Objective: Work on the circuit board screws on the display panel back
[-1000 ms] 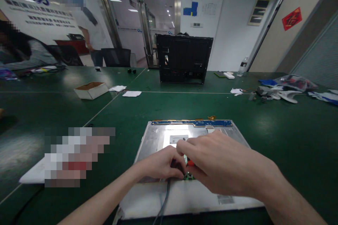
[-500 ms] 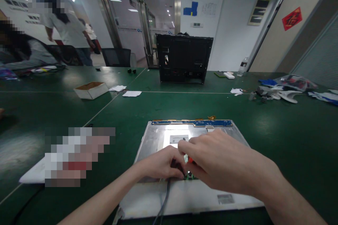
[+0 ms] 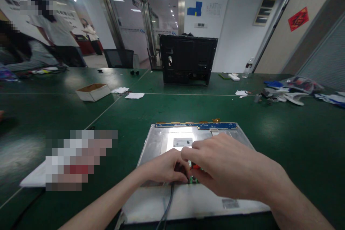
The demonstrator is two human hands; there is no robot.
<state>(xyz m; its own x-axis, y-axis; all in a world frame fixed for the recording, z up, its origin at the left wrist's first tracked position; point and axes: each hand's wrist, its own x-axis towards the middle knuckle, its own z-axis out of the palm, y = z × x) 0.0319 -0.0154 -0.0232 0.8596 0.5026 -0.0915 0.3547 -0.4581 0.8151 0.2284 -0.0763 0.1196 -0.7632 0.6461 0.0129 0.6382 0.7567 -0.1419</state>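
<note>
A flat display panel with a silver metal back (image 3: 151,147) lies in front of me, its near strip white. Along its far edge runs a narrow blue circuit board (image 3: 183,126). My left hand (image 3: 170,165) rests on the panel, fingertips pinched together at a small green circuit board (image 3: 193,179); what they grip is hidden. Closed around a red-and-black tool (image 3: 195,166) is my right hand (image 3: 226,163), just right of the left one. The tool's tip is out of sight. Dark cables (image 3: 169,201) run from under my left hand toward me.
Farther back stands a black monitor housing (image 3: 188,59). A small open box (image 3: 93,92) and papers (image 3: 134,95) lie left of it. Bags and loose parts (image 3: 285,91) sit at the right, near a bottle (image 3: 247,67). A blurred-out white item (image 3: 35,176) lies left. People are at far left.
My right hand has turned very slightly, and more of the red-and-black tool shows. My left hand stays in place. In the background, a standing person has shifted left.
</note>
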